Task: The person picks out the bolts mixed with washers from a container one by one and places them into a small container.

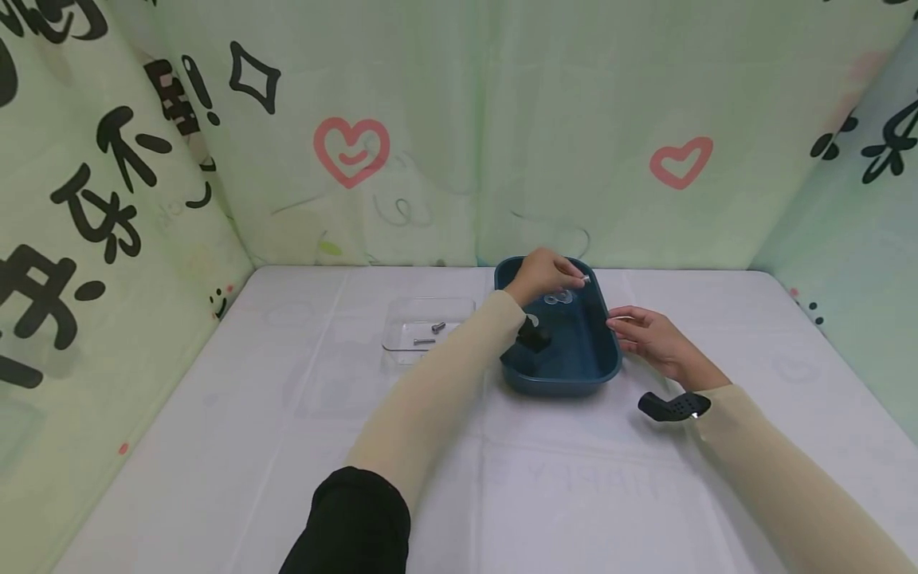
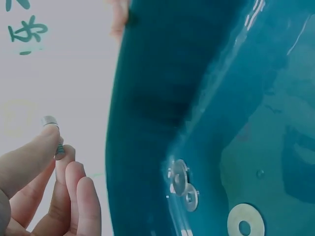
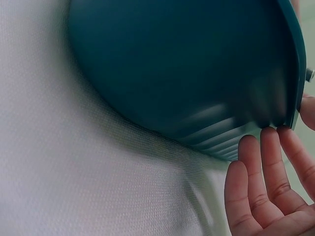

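Between thumb and forefinger my left hand (image 1: 543, 275) pinches a small metal bolt (image 2: 49, 121), its thread showing past the thumb in the left wrist view. This hand reaches over the right part of a deep blue plastic tub (image 1: 574, 343). Inside the tub lie several flat metal washers (image 2: 246, 220), close to its far wall in the head view. My right hand (image 1: 653, 339) holds the tub's right side at the rim, with fingertips against the outer wall and the thumb by the edge.
Left of the tub, partly behind my left forearm, stands a clear shallow box (image 1: 402, 323) with bolts (image 1: 438, 328) in it. A white cloth covers the table (image 1: 545, 470). Printed pale green curtains (image 1: 430, 183) close off the back and both sides.
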